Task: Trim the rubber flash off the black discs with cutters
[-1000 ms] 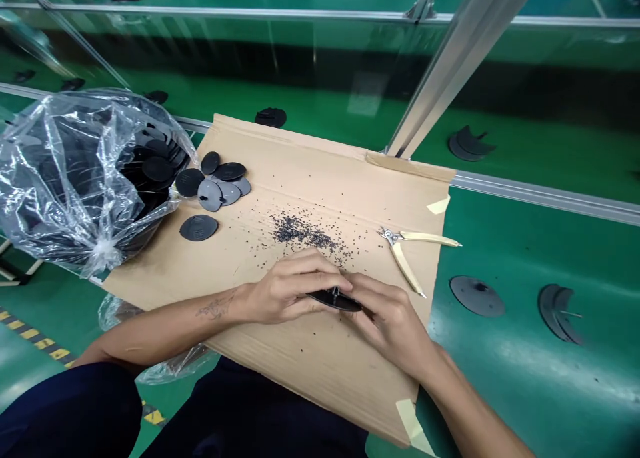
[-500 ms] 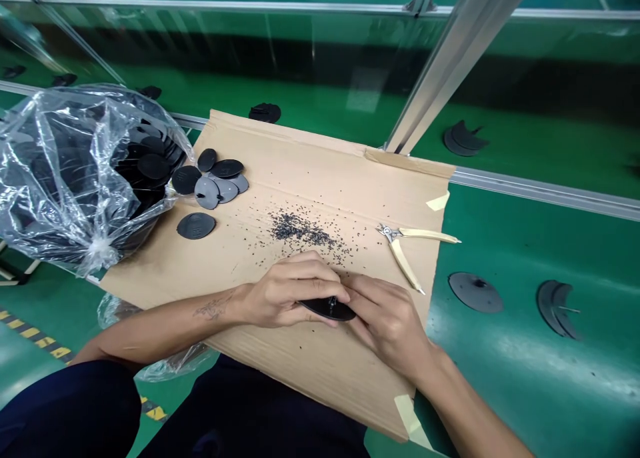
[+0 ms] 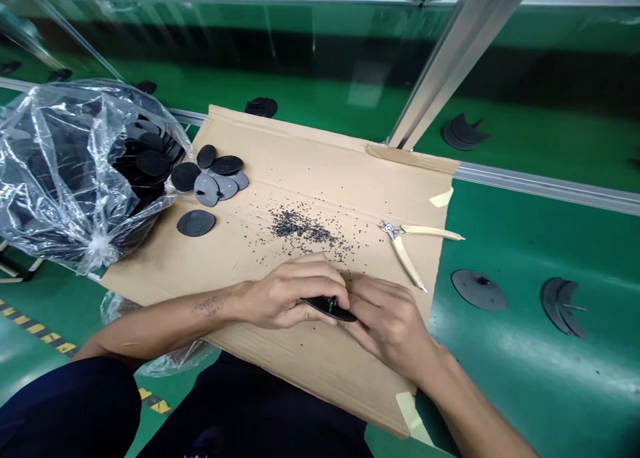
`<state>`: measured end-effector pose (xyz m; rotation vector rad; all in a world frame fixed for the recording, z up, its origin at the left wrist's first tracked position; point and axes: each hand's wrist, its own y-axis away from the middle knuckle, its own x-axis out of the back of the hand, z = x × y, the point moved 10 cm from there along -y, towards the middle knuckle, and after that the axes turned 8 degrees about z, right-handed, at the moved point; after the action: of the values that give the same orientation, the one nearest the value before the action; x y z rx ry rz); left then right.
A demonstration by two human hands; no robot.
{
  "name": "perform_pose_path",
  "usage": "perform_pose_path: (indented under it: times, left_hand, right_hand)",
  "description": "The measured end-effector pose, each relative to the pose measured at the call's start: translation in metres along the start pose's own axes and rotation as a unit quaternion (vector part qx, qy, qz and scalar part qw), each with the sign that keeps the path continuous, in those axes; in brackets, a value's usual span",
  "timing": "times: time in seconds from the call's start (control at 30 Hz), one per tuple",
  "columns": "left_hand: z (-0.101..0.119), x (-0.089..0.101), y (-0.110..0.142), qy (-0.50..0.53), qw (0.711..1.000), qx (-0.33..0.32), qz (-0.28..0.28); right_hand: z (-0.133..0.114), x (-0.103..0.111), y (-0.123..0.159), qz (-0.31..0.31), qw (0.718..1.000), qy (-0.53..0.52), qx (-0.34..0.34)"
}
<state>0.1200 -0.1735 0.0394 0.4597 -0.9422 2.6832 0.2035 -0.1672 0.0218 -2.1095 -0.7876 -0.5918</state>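
A thin black disc [image 3: 327, 308] is held over a flattened cardboard sheet [image 3: 305, 371], tilted nearly edge-on between the left hand [image 3: 287, 295] and the right hand [image 3: 390, 328]. A small stub stands at its middle. The fingers [image 3: 367, 298] of both hands are curled closed, pinching the disc from either end. It is judged to be light and stiff, with a smooth face that may prove slippery, so it would be best gripped by its rim. At the left of the sheet, a clear plastic bag [image 3: 55, 191] lies with its open mouth beside a heap of similar discs [image 3: 217, 181]; many more dark discs [image 3: 153, 163] are held inside it. Black grit [image 3: 297, 228] is scattered across the sheet. Pliers [image 3: 407, 261] with pale handles are laid just to the right. Taped corners secure the sheet to the green counter [image 3: 525, 391].
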Motion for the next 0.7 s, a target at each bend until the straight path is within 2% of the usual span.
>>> perform_pose_path:
  times: [0.23, 0.4, 0.5, 0.6, 0.7]
  left_hand:
    - [0.003, 0.003, 0.001, -0.001, 1.000, -0.010, 0.029]
    - [0.002, 0.005, 0.003, 0.009, 1.000, -0.006, 0.030]
    - [-0.012, 0.007, 0.003, 0.082, 0.993, 0.074, 0.029]
    - [-0.031, 0.004, 0.006, 0.179, 0.968, 0.177, 0.010]
    - [-0.042, 0.000, 0.009, 0.228, 0.950, 0.212, -0.008]
  right_hand:
    - [-0.002, -0.002, 0.000, -0.010, 1.000, -0.012, 0.001]
    - [0.005, 0.005, -0.001, 0.008, 1.000, -0.023, -0.007]
    - [0.010, 0.011, -0.003, 0.020, 0.999, -0.034, -0.020]
    - [0.012, 0.011, -0.006, 0.015, 0.998, -0.057, -0.037]
    - [0.012, 0.009, -0.008, 0.006, 0.996, -0.076, -0.048]
